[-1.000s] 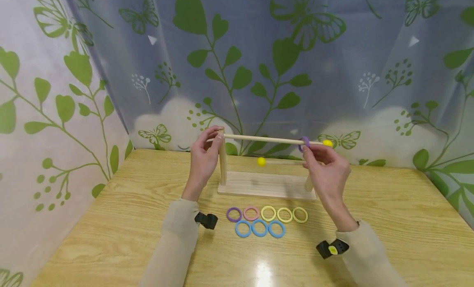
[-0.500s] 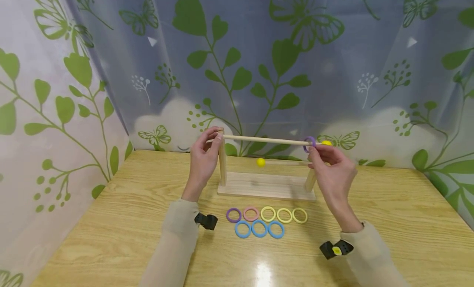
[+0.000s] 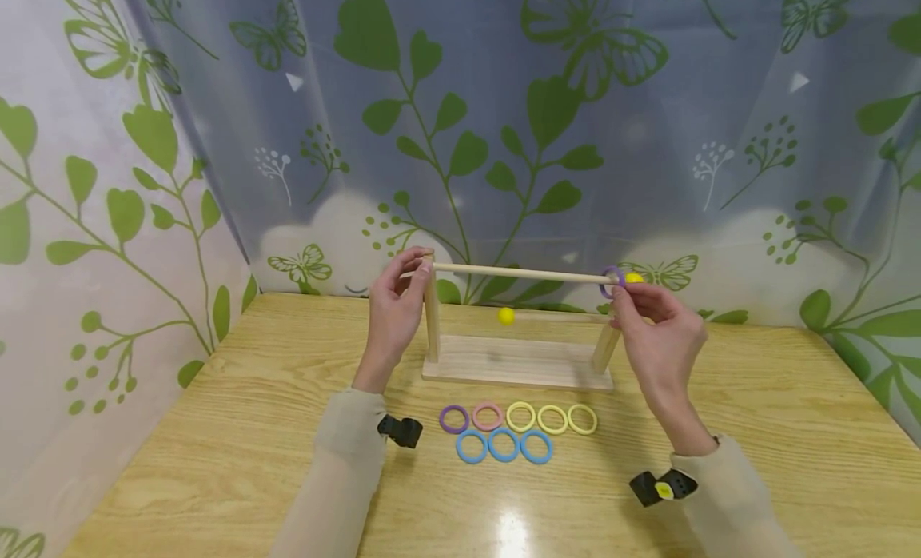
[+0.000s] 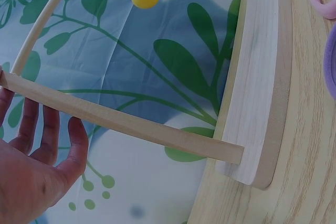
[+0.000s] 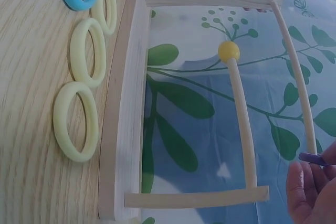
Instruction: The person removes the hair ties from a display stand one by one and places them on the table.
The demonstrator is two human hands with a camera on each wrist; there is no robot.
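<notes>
In the head view, my left hand (image 3: 397, 298) holds the top of the left post (image 3: 432, 318) of a wooden stand. Its fingers lie along the post in the left wrist view. My right hand (image 3: 662, 334) pinches a purple ring (image 3: 610, 282) that goes round the upper rod (image 3: 525, 272), close to the yellow ball (image 3: 633, 279) at that rod's right end. Below runs a shorter lower rod (image 3: 561, 316), joined to the right post (image 3: 605, 352), with a yellow ball (image 3: 507, 316) on its left end. The right fingertips partly cover the purple ring.
On the table (image 3: 216, 430), before the stand's base (image 3: 518, 362), lie another purple ring (image 3: 454, 431), a pink ring (image 3: 488, 428), three yellow rings (image 3: 552, 432) and three blue rings (image 3: 504, 458). A leaf-patterned curtain (image 3: 460, 142) hangs behind.
My right hand has moved right along the upper rod, and the purple ring has slid with it towards the yellow end ball. The left hand stays on the post.
</notes>
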